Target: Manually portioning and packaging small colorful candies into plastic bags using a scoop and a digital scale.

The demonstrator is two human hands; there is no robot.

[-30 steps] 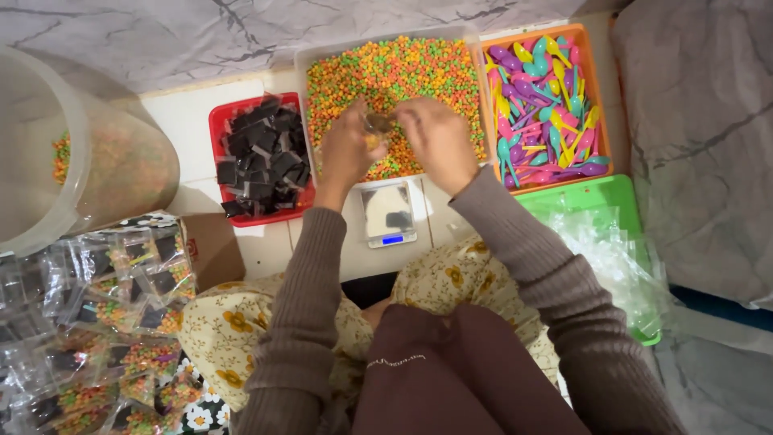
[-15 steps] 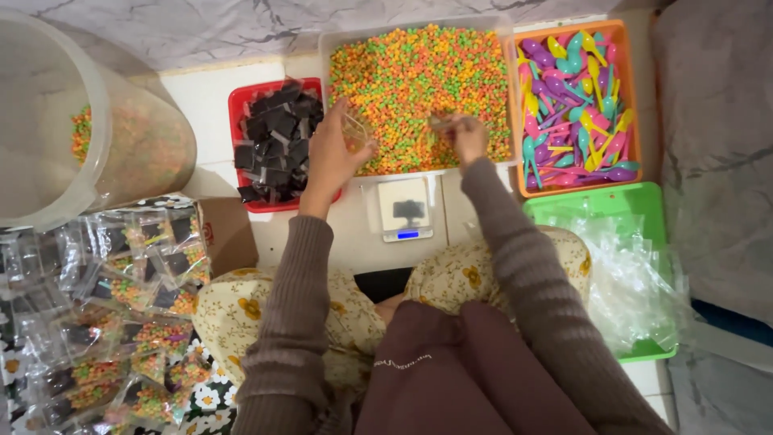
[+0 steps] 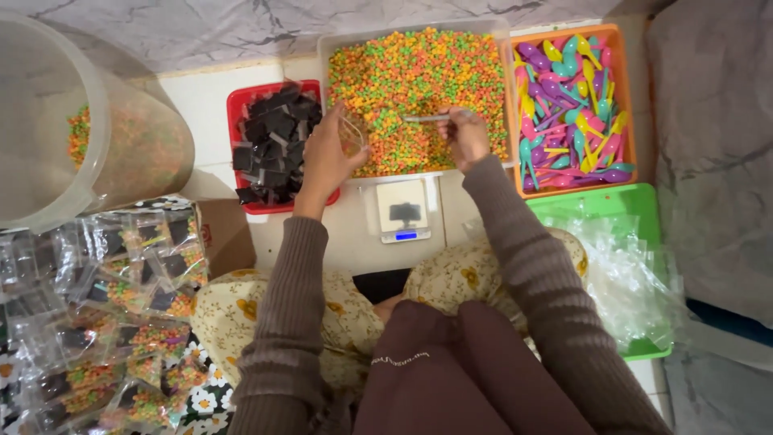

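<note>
Colourful cereal tray (image 3: 419, 72), white tiled floor (image 3: 201, 105)

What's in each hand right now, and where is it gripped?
Left hand holds a small clear bag by its lower edge. Right hand pinches a small scoop by its handle end, over the tray of coloured bits.

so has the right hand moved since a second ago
Yes. The right hand has gone from above the scale up over the tub of coloured bits.
</note>
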